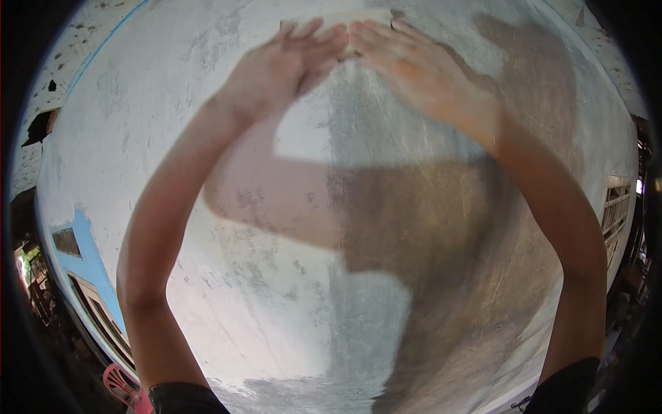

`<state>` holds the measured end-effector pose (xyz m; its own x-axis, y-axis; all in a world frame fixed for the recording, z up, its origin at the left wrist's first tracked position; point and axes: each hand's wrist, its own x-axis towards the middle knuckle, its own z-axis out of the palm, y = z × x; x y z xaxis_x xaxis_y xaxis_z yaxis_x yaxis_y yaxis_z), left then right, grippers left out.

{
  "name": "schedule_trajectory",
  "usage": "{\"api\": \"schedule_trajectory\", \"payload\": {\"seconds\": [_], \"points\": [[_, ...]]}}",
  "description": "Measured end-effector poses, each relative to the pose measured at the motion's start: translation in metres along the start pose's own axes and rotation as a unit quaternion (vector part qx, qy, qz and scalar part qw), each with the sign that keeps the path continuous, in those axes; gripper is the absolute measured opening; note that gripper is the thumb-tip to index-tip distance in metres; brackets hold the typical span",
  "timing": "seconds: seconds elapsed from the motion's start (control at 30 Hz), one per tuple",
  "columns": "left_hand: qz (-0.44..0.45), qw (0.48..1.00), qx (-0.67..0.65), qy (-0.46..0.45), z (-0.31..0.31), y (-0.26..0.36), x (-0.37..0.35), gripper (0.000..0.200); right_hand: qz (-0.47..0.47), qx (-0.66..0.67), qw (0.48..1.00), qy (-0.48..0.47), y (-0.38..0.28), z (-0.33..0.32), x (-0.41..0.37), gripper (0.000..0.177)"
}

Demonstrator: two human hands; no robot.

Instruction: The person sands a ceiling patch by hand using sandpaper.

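Note:
Both arms are raised, and my hands meet high on a pale, patchy wall. Under the fingers lies a flat, pale rectangular piece against the wall; its upper edge and corners show, and the rest is covered. I cannot make out what kind of piece it is. My left hand lies over its left part, the fingers stretched and slightly blurred. Over the right part rests my right hand, fingers laid flat and angled inward. The fingertips of the two hands nearly touch. Each hand holds the piece to the surface.
The wall's right half looks darker, with shadows of my arms and head across it. A blue-painted section with a window frame is at left. A pink chair stands low left. A pale lattice is at right.

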<state>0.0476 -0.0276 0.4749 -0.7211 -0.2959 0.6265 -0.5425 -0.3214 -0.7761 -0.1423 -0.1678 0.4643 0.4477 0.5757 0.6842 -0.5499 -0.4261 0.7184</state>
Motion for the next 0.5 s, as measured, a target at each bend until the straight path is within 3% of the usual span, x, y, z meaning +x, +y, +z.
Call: {"api": "schedule_trajectory", "payload": {"seconds": [0.07, 0.1, 0.23, 0.33, 0.5], "points": [[-0.035, 0.999, 0.015, -0.014, -0.003, -0.01, 0.01, 0.044, -0.005, -0.015, 1.0, 0.006, 0.007, 0.005, 0.006, 0.039], [0.0, 0.998, 0.063, 0.0, -0.002, -0.008, 0.009, 0.045, -0.017, -0.033, 0.999, 0.014, 0.006, 0.009, 0.004, 0.04], [0.028, 0.999, -0.034, -0.012, -0.006, 0.019, -0.021, 0.046, -0.023, -0.011, 0.999, -0.021, -0.021, -0.005, -0.028, 0.048], [0.064, 0.998, -0.007, -0.006, 0.0, 0.0, -0.009, 0.046, -0.033, -0.057, 0.998, -0.017, -0.01, 0.0, -0.015, 0.047], [-0.029, 0.998, 0.052, 0.026, 0.007, -0.016, 0.013, 0.044, 0.001, -0.062, 0.998, -0.007, 0.013, 0.006, 0.012, 0.047]]}}
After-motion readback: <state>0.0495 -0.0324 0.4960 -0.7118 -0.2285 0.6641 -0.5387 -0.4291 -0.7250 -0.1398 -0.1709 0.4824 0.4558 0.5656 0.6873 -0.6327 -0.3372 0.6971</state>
